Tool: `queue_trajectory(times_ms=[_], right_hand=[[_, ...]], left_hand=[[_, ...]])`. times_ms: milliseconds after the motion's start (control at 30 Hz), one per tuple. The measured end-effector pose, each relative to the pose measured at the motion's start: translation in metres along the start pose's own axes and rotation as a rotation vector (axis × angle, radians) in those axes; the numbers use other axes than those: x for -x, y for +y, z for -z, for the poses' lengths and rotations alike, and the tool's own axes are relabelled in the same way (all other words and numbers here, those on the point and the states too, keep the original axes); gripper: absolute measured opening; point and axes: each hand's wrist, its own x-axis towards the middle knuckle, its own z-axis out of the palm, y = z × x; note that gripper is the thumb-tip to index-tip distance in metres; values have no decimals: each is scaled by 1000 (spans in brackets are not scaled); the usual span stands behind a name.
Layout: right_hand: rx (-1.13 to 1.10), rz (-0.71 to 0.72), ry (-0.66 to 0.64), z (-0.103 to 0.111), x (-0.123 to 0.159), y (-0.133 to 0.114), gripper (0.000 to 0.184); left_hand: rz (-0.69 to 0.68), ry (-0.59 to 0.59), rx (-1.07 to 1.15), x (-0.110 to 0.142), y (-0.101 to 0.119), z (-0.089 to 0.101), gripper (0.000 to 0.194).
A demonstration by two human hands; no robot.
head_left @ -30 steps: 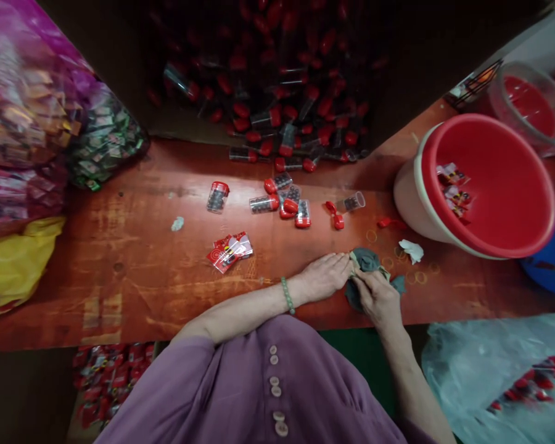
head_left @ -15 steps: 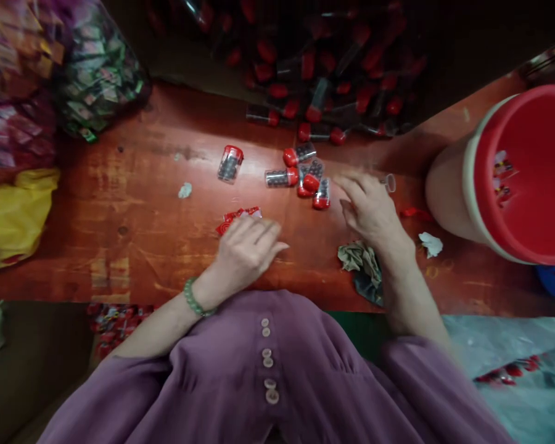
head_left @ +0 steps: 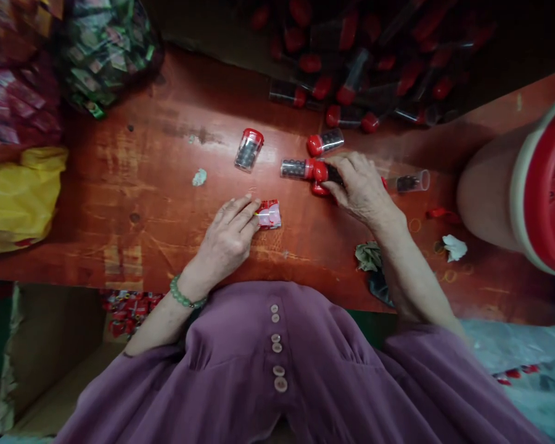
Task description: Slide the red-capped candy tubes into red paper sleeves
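Note:
My left hand (head_left: pixel 229 237) lies on the red-brown table (head_left: pixel 120 203), its fingertips pinched on the edge of a small red and white packet (head_left: pixel 269 215). My right hand (head_left: pixel 358 187) reaches further out and closes its fingers round a red-capped clear vial (head_left: pixel 321 172) filled with dark beads. Another vial (head_left: pixel 297 169) lies just left of it and one (head_left: pixel 324 142) just behind. A lone vial (head_left: pixel 248 148) stands apart to the left. An uncapped clear tube (head_left: pixel 411 182) lies to the right of my right hand.
A heap of red-capped vials (head_left: pixel 365 68) fills the dark far side. Bags of coloured packets (head_left: pixel 50 68) and a yellow bag (head_left: pixel 13 197) sit at the left. A red bucket (head_left: pixel 531 185) stands at the right. A crumpled grey cloth (head_left: pixel 370 262) lies by my right forearm.
Both hands left the grey cloth. My left hand moved to the red packet and took its edge; my right hand reached forward and closed on a vial. The view shifted forward.

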Motion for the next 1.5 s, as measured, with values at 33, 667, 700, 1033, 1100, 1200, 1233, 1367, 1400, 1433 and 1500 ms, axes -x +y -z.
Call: queue_trajectory(times_ms=[33, 667, 700, 1033, 1100, 1200, 1233, 1367, 1400, 1433, 1500], right_hand=[[-13, -10, 6, -1, 0, -3, 38], [-1735, -463, 76, -1, 32, -71, 47], [-1738, -467, 82, -1, 33, -72, 49], [-1592, -483, 185, -13, 45, -75, 50], [-1516, -490, 226, -15, 46, -75, 48], [-1392, -499, 282, -15, 47, -78, 42], [-1358, -498, 294, -14, 47, -79, 40], [-1302, -487, 335, -14, 48, -85, 35], [-1302, -483, 344, -14, 49, -85, 34], [-1301, -477, 350, -15, 49, -86, 34], [-1289, -464, 355, -16, 50, -86, 34]], left_hand=[[-21, 22, 6, -1, -1, -1, 25], [8, 9, -148, -19, 9, 1, 14], [6, 13, -151, -19, 9, 1, 14], [106, 67, 96, -19, 1, -5, 15], [121, 22, 186, -20, -1, -2, 20], [129, -58, 282, -23, 0, 6, 23], [137, -88, 302, -25, 0, 8, 24], [204, -191, 296, -28, 2, 12, 27], [220, -192, 280, -29, 2, 11, 27], [236, -181, 264, -29, 3, 10, 26], [264, -136, 246, -29, 3, 7, 22]])
